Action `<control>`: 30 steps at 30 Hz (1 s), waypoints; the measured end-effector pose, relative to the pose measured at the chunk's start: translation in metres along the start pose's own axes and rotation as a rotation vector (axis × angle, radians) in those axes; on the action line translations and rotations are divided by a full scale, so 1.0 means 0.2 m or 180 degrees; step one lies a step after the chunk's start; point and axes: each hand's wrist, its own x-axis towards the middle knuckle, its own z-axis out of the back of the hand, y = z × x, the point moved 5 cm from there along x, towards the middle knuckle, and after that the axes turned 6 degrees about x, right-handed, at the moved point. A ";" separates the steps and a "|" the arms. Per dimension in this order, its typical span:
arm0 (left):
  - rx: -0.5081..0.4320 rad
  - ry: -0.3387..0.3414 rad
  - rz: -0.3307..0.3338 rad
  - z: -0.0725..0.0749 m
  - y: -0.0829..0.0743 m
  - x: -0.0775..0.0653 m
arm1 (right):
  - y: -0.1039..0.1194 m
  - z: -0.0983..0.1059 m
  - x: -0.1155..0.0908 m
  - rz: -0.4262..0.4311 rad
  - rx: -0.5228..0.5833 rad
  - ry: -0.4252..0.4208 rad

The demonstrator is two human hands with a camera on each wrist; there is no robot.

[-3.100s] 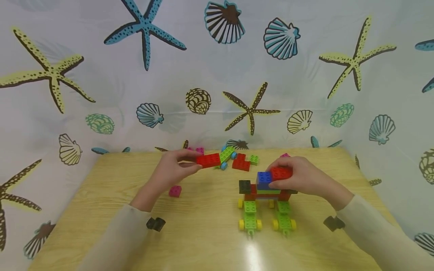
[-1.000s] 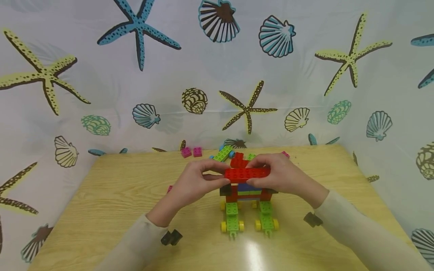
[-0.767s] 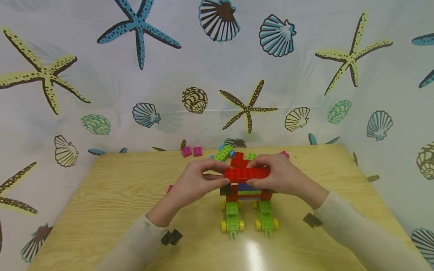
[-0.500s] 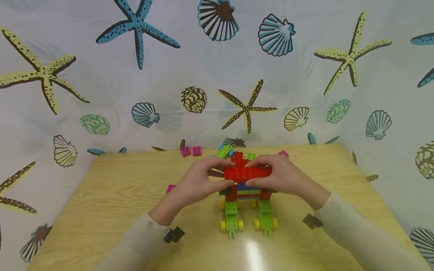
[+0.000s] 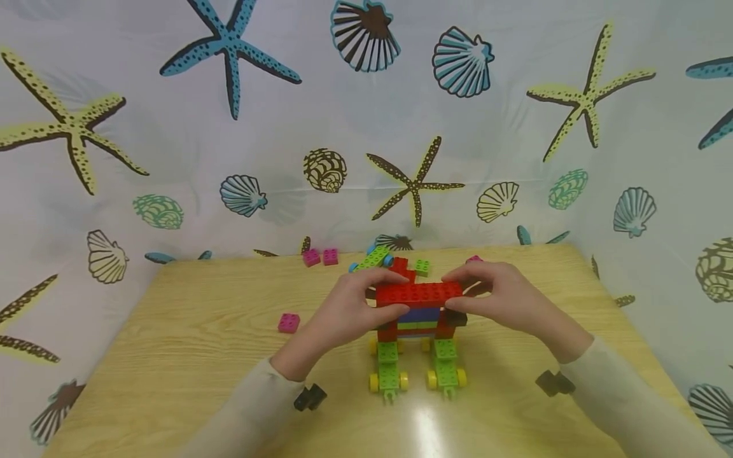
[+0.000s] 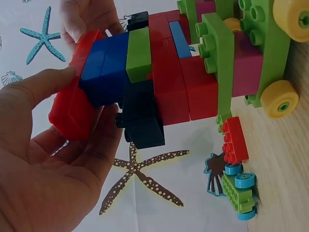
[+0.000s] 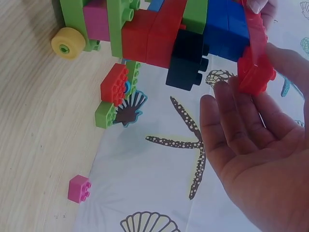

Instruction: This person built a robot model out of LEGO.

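Note:
A toy brick build stands on the table. Its top is a red brick row [image 5: 418, 294], two bricks end to end, over blue bricks [image 5: 418, 314]. Below come a lime layer, red bricks and black bricks [image 5: 456, 319] at the sides, on lime wheeled bases [image 5: 389, 375]. My left hand [image 5: 349, 312] pinches the row's left red brick [image 6: 72, 113], thumb in front and fingers behind. At the other end, my right hand [image 5: 506, 298] is spread loosely around the right red brick [image 7: 256, 58]. Its thumb touches or nearly touches the brick; its fingers are extended.
Behind the build lie a lime car with blue wheels [image 5: 372, 259], red bricks [image 5: 399, 266] and a small lime brick [image 5: 422, 267]. Pink bricks [image 5: 330, 256] sit at the back; another pink brick [image 5: 289, 323] lies left. A patterned cloth [image 5: 275, 222] rises behind the table.
The red brick earlier held apart in my left hand now sits in the top row beside the other red brick. My right hand has loosened and shifted right; the left has slid slightly right.

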 end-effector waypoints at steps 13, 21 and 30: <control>-0.0084 -0.0075 0.0141 0.02 0.03 -0.02 | 0.02 -0.01 0.02 0.0000 0.0051 0.0006; -0.0310 -0.0092 0.0241 0.09 0.15 -0.06 | 0.03 -0.04 0.13 0.0045 0.0174 0.0074; -0.0543 -0.0064 0.0473 0.24 0.32 -0.13 | -0.12 -0.04 0.35 -0.0083 0.0155 -0.0109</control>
